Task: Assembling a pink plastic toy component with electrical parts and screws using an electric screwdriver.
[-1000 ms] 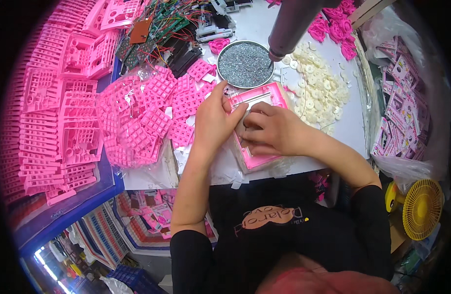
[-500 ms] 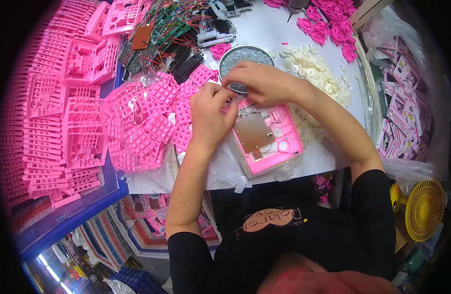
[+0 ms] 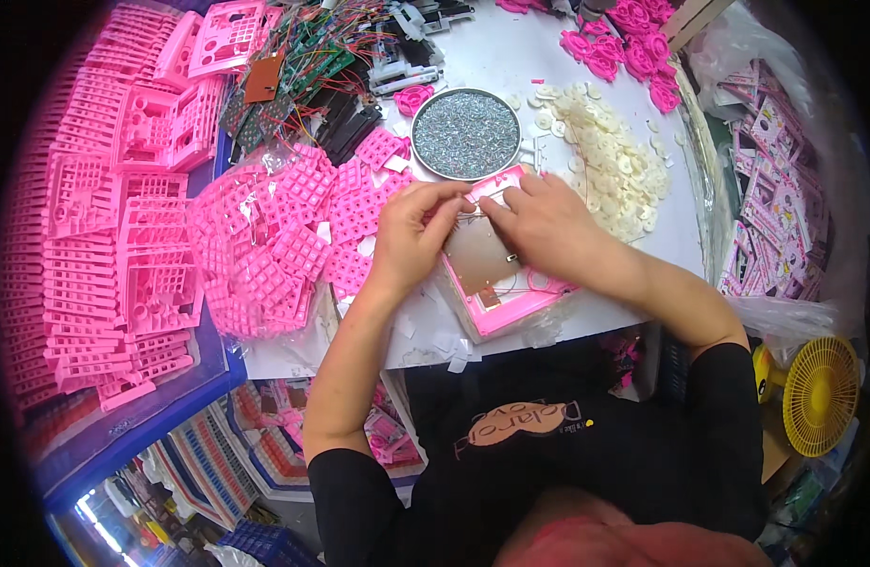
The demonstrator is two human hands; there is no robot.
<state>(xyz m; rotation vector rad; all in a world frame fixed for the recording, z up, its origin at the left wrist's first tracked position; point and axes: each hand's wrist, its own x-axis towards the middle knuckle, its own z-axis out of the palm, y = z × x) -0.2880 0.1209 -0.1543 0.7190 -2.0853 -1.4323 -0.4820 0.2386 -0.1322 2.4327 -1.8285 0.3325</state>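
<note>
Left hand (image 3: 411, 231): at the left edge of the pink casing, toward its far end; thumb and index finger bent inward, tips close together. Too small at the tips to tell whether anything is pinched there. Right hand (image 3: 546, 227): back upward, fingers partly curled, tips near the left hand's; it covers much of the casing's right side. Cannot tell whether it has hold of a part.

Casing (image 3: 507, 315): on the bench (image 3: 496, 59), between and beneath the two hands, its near end showing on the person's side of them. Long axis runs away from the person, far end leaning slightly left. Hollow side faces up. A flat brown-grey board (image 3: 477, 253) lies inside, in the left part of the casing; thin dark wires show near the fingertips.

Just beyond the casing's far end: round tray (image 3: 413, 142) of small metallic pieces. Right of the tray: loose heap of cream discs (image 3: 624, 180). Left of the left hand: pink keypads (image 3: 358, 210), more in a clear bag (image 3: 255, 250). Farther off: tangled wired circuit boards (image 3: 312, 61) at far left, pink curled pieces (image 3: 633, 47) at far right. Outermost left: stacked pink shells (image 3: 81, 274). Outermost right: yellow fan (image 3: 819, 397).
</note>
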